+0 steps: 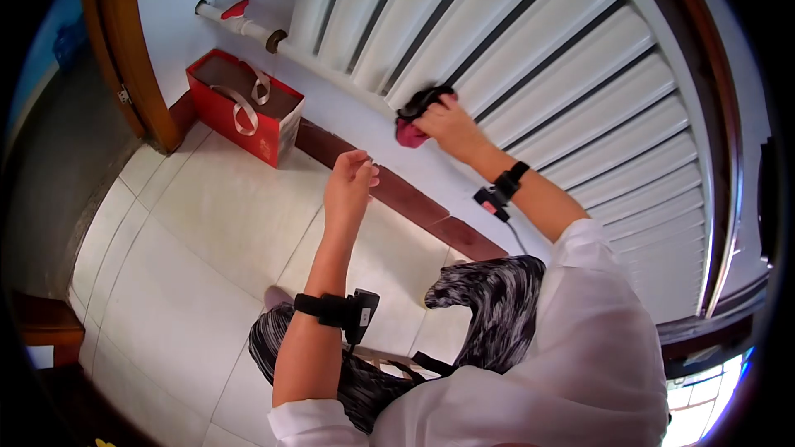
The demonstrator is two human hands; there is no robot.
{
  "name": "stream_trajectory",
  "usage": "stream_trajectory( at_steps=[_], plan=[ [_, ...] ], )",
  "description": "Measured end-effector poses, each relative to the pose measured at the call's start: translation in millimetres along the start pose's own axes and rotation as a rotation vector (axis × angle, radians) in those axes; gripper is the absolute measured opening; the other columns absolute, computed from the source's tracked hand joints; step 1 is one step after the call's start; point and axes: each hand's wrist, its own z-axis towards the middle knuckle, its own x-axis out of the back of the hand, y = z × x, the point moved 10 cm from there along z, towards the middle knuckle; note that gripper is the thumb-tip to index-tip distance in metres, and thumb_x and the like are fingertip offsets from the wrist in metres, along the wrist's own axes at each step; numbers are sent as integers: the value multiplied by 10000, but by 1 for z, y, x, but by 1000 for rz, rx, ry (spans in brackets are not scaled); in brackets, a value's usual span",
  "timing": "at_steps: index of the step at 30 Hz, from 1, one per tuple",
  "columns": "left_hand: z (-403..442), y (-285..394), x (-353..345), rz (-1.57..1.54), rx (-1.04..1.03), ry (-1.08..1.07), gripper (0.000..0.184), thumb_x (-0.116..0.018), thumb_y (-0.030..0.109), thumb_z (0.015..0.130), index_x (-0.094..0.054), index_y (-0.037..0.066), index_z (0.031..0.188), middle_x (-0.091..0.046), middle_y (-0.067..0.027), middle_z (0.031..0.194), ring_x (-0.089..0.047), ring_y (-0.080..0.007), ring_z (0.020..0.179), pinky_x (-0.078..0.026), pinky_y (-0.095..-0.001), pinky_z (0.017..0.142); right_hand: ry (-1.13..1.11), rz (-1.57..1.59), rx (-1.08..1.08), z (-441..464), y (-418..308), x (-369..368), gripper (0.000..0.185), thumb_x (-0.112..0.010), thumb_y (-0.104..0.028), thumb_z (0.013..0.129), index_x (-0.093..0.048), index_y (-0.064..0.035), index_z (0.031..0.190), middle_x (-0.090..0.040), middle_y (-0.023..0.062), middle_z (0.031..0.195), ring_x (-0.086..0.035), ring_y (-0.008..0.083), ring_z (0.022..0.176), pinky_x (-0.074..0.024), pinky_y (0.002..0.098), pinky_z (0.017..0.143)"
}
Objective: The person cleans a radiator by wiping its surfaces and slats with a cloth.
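Right hand [451,128] grips crumpled red-black cloth [411,134] at glossy ribbed radiator [542,37].

No words, brands or numbers legible to us. On the bag [267,126] we note a small gold mark [265,147] low on the red front, too fine to make out. Left wrist unit [358,317]: pale label [365,316], too small for us. Right wrist unit [495,198]: red patch [489,206], blurred, unreadable.
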Motion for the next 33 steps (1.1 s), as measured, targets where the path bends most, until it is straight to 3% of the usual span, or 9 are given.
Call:
stream_trajectory(
  at_steps=[4,8,14,19,23,26,29,31,33],
  plan=[
    [3,-4,-5,-10,17,-21,303,-492,195,886,-493,62,1158,-618,-34,944,-585,-114,839,-448,-266,650,177,-264,-85,-4,45,111,293,-529,-23,705,-599,-136,966,-566,11,826,-523,218,853,-366,383,865],
    [3,-7,-11,3,-11,-37,288,-491,194,886,-499,60,1142,-615,-34,941,-585,-114,839,-443,-260,650,455,-559,-169,6,77,205,446,-547,-7,703,-560,-146,1127,-600,0,1099,-532,222,948,-352,376,874],
    [5,-6,-14,-2,-3,-38,279,-494,190,893,-500,59,1140,-615,-35,944,-585,-113,838,-443,-258,645,231,-391,-294,-2,53,124,502,-584,-415,787,-543,-88,1166,-544,22,1220,-489,233,1028,-316,445,925],
    [5,-6,-10,6,-15,-26,270,-492,182,897,-503,59,1137,-618,-37,942,-590,-113,831,-445,-252,624,54,-292,-250,-16,21,31,378,-565,-225,781,-557,-88,1134,-583,24,998,-504,218,977,-342,391,916],
    [3,-5,-3,20,-19,-8,276,-495,181,892,-502,60,1140,-619,-36,939,-592,-115,822,-449,-257,617,187,-236,-113,-15,-5,5,309,-529,-87,733,-583,-84,1037,-584,20,867,-504,210,936,-351,379,909],
    [2,-10,0,38,-14,-13,302,-514,190,881,-499,53,1149,-615,-42,956,-590,-120,834,-454,-263,629,40,-99,-105,-6,-14,-3,197,-534,-110,758,-584,-78,945,-609,50,824,-547,237,892,-407,385,848],
    [11,-13,3,181,-105,-10,357,-547,206,861,-493,42,1174,-606,-64,1007,-582,-144,897,-462,-279,691,-107,324,-714,-20,21,-6,197,-526,-234,856,-569,-54,920,-603,163,787,-587,331,738,-475,397,679],
    [9,-6,-2,296,-278,0,534,-601,336,823,-464,16,1228,-610,-136,1088,-589,-237,996,-439,-303,864,-64,573,-808,-41,25,-17,219,-528,-258,865,-569,-55,937,-604,166,797,-593,309,769,-471,382,695],
    [9,-7,-14,281,-300,-30,605,-617,368,815,-438,-10,1252,-583,-171,1128,-582,-243,1016,-439,-303,863,-96,1106,-994,-72,15,-43,271,-526,-294,896,-557,-74,1051,-612,128,919,-594,217,886,-464,324,768]
  ],
)
